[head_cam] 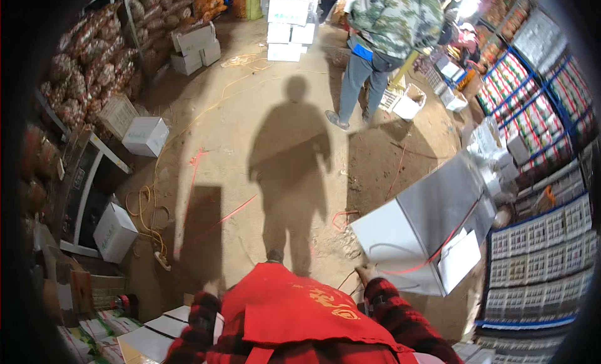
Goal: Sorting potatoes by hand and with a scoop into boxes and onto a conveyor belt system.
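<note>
My right hand [367, 274] is in front of me, its fingers curled, beside the near corner of a white cabinet [392, 237] with a grey metal top. A thin dark line runs by the fingers, and I cannot tell whether they grip it. Red plastic strapping [453, 235] lies across the cabinet, and a white flat piece [460, 260] rests at its edge. My left hand [214, 286] hangs low beside my red apron [300, 307], blurred, its grip unclear. White cartons [162, 329] are nearest to it.
A person in a camouflage jacket [396, 21] stands ahead. White cartons [286, 33] are stacked at the back. Yellow cord [145, 209] and red strapping scraps [195, 162] lie on the floor. Filled mesh sacks [89, 68] line the left; blue racks [530, 110] hold packages on the right.
</note>
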The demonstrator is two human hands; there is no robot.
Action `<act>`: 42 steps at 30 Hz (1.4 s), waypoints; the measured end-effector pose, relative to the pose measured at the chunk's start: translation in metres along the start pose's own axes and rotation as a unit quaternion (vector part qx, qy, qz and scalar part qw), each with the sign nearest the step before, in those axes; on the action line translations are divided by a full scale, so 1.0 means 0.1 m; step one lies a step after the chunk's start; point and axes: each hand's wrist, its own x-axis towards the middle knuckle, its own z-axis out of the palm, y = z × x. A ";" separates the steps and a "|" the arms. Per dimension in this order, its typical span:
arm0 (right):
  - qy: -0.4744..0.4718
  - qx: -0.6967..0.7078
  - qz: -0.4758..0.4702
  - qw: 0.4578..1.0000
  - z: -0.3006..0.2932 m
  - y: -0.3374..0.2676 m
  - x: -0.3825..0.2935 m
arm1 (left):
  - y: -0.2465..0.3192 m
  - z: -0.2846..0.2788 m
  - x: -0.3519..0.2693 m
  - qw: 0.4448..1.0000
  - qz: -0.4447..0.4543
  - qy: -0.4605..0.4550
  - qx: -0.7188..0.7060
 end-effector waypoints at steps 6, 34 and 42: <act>-0.019 0.176 0.267 0.947 -0.04 0.95 0.72 | 2.02 -0.19 1.14 0.993 0.069 -0.012 -0.092; 0.001 0.122 -0.029 0.992 -1.46 -5.46 5.17 | 4.20 -1.15 5.71 0.938 0.163 -0.173 0.254; 0.066 0.274 0.268 0.921 -1.26 -4.56 4.90 | 7.52 -1.49 7.45 0.996 -0.031 -0.074 -0.047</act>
